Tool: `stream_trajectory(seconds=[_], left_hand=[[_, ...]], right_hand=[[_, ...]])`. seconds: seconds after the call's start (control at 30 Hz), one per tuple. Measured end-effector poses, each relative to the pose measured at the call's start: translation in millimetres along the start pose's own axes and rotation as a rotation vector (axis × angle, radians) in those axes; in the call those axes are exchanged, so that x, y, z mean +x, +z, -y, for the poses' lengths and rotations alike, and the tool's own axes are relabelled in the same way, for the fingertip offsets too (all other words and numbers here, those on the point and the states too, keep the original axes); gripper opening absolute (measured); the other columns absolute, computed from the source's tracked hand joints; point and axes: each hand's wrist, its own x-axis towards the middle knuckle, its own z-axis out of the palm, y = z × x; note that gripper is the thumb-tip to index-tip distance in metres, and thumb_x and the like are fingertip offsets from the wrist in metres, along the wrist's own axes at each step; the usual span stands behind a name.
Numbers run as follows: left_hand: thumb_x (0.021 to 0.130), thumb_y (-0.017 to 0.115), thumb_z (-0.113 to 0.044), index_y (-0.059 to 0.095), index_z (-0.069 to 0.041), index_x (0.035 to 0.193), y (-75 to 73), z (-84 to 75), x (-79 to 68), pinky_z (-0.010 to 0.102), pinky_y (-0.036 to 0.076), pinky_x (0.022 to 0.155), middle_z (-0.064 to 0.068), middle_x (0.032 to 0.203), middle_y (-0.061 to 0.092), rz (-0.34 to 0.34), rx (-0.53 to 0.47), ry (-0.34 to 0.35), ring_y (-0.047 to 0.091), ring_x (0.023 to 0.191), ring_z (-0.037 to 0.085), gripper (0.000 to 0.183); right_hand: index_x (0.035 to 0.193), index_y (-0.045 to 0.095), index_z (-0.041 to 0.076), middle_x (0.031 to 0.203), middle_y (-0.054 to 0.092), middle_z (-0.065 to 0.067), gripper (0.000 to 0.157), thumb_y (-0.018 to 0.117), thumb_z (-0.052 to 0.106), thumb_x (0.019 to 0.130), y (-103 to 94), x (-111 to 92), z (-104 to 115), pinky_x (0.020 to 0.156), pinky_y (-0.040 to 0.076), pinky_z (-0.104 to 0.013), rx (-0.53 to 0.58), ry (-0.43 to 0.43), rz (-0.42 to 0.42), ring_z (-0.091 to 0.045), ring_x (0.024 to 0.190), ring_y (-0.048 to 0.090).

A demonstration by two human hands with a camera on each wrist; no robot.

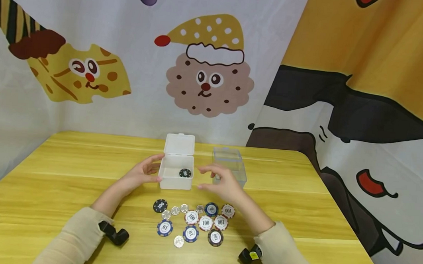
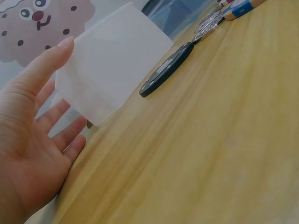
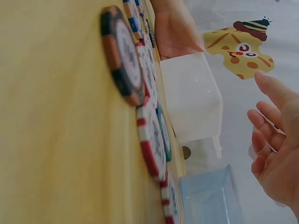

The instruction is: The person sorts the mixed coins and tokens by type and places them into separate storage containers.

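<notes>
"White box: where is it sitting, and what is it holding?"

"It's sitting on the wooden table, its lid standing raised at the back, and one black chip is lying inside."

"And the hands?"

"The left hand is resting against the box's left side, relaxed rather than clenched. The right hand is hovering just beside the right side, thumb and fingers apart, grasping nothing."

"What else is lying around?"

"Poker chips and silver coins are lying scattered in front. The right hand is partly covering a clear box."

"Is that one holding anything?"

"I'm not managing to tell; the right wrist view is cutting it off at the bottom."
</notes>
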Motion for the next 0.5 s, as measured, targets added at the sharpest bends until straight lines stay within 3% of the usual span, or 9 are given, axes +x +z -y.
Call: stream_trajectory(seconds=[0.13,0.37,0.5], left_hand=[[0.076,0.07,-0.009,0.027,-0.013,0.141,0.8,-1.3,-0.3,0.053,0.026,0.098,0.016,0.14,0.031,-0.002,-0.003,-0.002,0.034,0.122,0.038,0.078],[0.076,0.07,-0.009,0.027,-0.013,0.141,1.4,-3.0,-1.0,0.052,0.026,0.098,0.016,0.14,0.031,0.003,-0.011,0.002,0.034,0.122,0.038,0.078],[0.076,0.071,-0.009,0.027,-0.013,0.141,1.4,-2.9,-0.5,0.052,0.026,0.098,0.015,0.141,0.031,0.004,-0.008,0.002,0.034,0.122,0.037,0.078]], right_hand=[[0.112,0.061,0.025,0.103,0.058,0.009,0.044,0.076,0.027,0.071,-5.0,-9.6,0.7,0.058,0.044,-0.029,0.0,0.009,0.006,-0.028,0.087,0.049],[0.111,0.062,0.011,0.104,0.061,-0.006,0.042,0.075,0.013,0.071,-18.8,-27.6,23.3,0.063,0.042,-0.038,0.025,0.026,0.016,-0.019,0.083,0.046],[0.113,0.061,0.011,0.104,0.061,-0.003,0.043,0.075,0.014,0.072,-23.6,-34.6,14.3,0.057,0.037,-0.03,0.023,0.062,0.031,-0.024,0.08,0.046]])
